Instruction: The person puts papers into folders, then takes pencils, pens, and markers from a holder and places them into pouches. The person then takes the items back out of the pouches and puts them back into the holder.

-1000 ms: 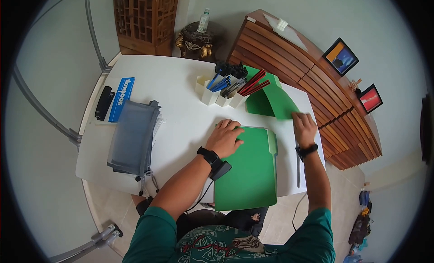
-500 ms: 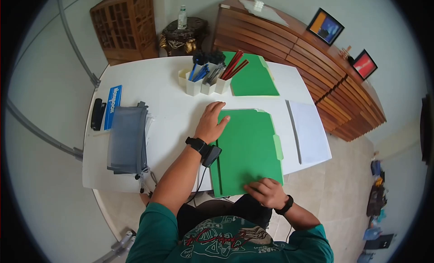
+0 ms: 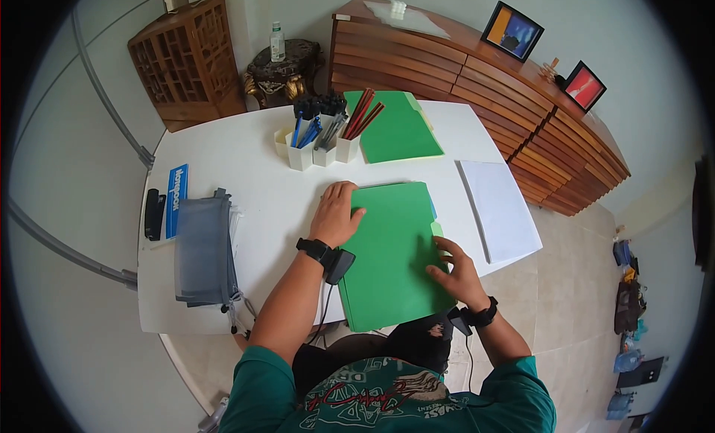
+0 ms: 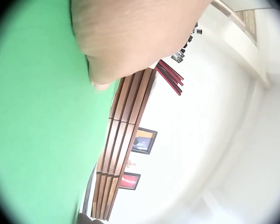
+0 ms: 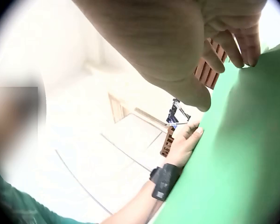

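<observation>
Green file folders (image 3: 391, 262) lie one over another on the near part of the white table (image 3: 279, 247), their near edge close to the table's front. My left hand (image 3: 335, 215) rests along the folders' upper left edge, fingers extended and thumb on the top cover. At the right edge, near the tab, my right hand (image 3: 462, 273) touches the cover with spread, slightly bent fingers. In the right wrist view its fingertips (image 5: 253, 60) meet the green surface (image 5: 252, 140). A pale green tab (image 3: 437, 230) sticks out beside them.
More green folders (image 3: 402, 135) lie at the back, beside a white holder (image 3: 302, 157) of pens and pencils. White paper (image 3: 499, 209) is stacked on the right. A grey mesh pouch (image 3: 202, 247), a blue notebook (image 3: 177, 198) and a black stapler (image 3: 154, 213) occupy the left side.
My right hand has left the raised folder at the back, passed over the near folders' bottom edge and come to their right edge. The near folders now line up more closely. My left hand stays beside them.
</observation>
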Available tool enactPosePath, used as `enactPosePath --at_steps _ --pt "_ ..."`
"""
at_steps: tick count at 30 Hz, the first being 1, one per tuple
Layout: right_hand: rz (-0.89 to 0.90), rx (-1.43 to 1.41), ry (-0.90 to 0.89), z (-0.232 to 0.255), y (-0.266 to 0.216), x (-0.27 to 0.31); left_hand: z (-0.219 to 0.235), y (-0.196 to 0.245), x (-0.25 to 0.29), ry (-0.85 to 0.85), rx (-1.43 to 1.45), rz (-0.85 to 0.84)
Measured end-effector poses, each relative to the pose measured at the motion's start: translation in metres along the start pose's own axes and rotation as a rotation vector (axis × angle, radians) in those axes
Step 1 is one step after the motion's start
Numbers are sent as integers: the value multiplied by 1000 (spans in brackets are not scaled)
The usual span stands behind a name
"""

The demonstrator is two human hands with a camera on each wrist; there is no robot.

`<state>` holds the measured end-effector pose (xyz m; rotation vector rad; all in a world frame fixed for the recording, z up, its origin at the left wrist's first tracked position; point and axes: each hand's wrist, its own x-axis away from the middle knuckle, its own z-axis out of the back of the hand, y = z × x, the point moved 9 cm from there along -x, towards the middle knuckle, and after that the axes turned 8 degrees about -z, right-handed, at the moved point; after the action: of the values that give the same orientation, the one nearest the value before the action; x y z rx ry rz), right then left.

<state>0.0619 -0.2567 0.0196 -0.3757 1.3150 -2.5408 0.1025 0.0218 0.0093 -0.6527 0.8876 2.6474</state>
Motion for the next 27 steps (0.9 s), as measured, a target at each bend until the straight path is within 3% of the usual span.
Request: enactPosePath --at_steps 1,4,5,7,8,9,11,12,14,27 --pt "3 -1 4 2 3 -6 1 -4 1 34 44 24" --pt "4 -533 -162 0 6 -12 1 -13 2 71 129 61" --pt "51 -540 -58 13 10 -15 0 -18 2 83 164 83" --pt "138 5 335 62 7 -10 1 -25 3 149 232 124" --pt "127 61 512 84 15 -7 4 -31 6 213 295 170" --pt "117 297 661 104 21 -3 5 -34 6 217 298 171" --pt "51 721 753 122 34 -2 6 -45 7 264 511 227" --pt "49 722 755 127 43 -2 6 -49 7 262 513 226" --pt "-191 694 614 132 75 -9 3 -66 11 336 635 280" --pt "-117 559 621 147 76 -8 -10 -102 21 537 1199 373"
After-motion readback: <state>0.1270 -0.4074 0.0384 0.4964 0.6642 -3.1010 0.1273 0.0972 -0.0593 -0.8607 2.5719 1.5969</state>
